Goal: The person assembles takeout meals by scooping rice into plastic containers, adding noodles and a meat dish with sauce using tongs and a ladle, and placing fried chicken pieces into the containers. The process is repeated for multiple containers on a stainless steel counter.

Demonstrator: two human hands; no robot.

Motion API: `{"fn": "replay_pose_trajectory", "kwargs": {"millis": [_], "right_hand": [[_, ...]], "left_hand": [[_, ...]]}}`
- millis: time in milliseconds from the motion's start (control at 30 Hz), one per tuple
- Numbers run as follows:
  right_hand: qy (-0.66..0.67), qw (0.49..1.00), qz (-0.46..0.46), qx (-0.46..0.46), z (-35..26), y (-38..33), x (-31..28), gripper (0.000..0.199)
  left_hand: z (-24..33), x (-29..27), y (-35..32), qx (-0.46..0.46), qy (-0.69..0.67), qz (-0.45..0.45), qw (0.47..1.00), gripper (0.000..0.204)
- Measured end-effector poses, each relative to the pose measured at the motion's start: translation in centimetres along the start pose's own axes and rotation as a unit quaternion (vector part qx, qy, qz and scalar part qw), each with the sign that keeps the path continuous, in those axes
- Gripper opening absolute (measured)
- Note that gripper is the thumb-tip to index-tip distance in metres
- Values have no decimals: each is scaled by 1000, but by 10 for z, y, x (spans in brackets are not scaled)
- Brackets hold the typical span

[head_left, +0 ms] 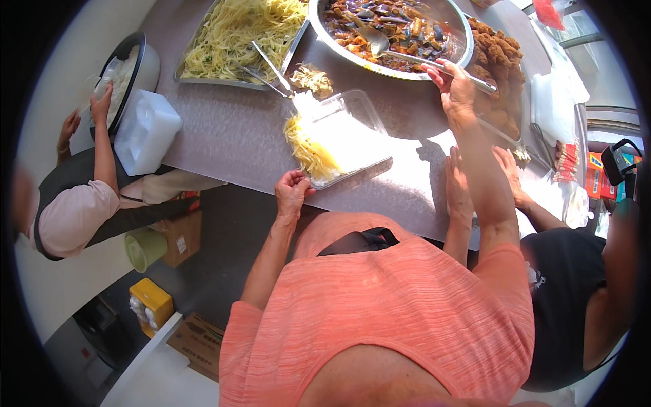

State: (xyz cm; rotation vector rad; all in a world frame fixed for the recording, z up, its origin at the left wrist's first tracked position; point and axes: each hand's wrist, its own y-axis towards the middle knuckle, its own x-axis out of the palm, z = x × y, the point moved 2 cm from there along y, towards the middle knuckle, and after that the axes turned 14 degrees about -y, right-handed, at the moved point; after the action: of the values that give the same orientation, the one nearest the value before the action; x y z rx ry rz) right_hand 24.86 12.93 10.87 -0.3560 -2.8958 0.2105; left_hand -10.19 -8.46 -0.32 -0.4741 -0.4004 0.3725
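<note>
My right hand (453, 88) is closed on the long metal handle of a ladle (377, 43). The ladle's head rests in a big round basin (317, 26) of saucy eggplant pieces (407, 20), and its handle crosses the basin's near rim. At the table's front edge my left hand (293, 192) pinches the near left corner of a clear plastic food box (359, 171). Yellow shredded potato (308, 150) fills the box's left side; strong glare washes out much of the rest.
Behind the box stands a metal tray (220, 83) of shredded potato with tongs (270, 61). Fried chicken (494, 51) lies right of the basin. A co-worker (74, 210) at left handles a rice pot (146, 64) beside white boxes (146, 132). Another person's hands (458, 183) are close on my right.
</note>
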Motion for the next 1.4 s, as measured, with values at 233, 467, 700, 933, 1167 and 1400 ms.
{"fn": "replay_pose_trajectory", "kwargs": {"millis": [233,467,700,933,1167,1400], "right_hand": [[-40,997,-12,-58,-15,-11,9,24],[5,999,18,-41,-11,-5,7,25],[22,996,67,-61,-18,-42,22,24],[15,991,85,-103,-32,-101,25,24],[-40,984,128,-115,-20,-188,44,22],[-323,883,93,-327,40,-237,89,15]], "left_hand": [[5,-7,5,7,9,4,1000,15],[18,-17,17,12,10,5,1000,13],[38,-20,40,-2,39,-18,999,13],[43,-17,56,-20,57,-71,996,14],[44,-40,57,-59,69,-126,988,14],[56,-43,55,-73,91,-150,982,14]]}}
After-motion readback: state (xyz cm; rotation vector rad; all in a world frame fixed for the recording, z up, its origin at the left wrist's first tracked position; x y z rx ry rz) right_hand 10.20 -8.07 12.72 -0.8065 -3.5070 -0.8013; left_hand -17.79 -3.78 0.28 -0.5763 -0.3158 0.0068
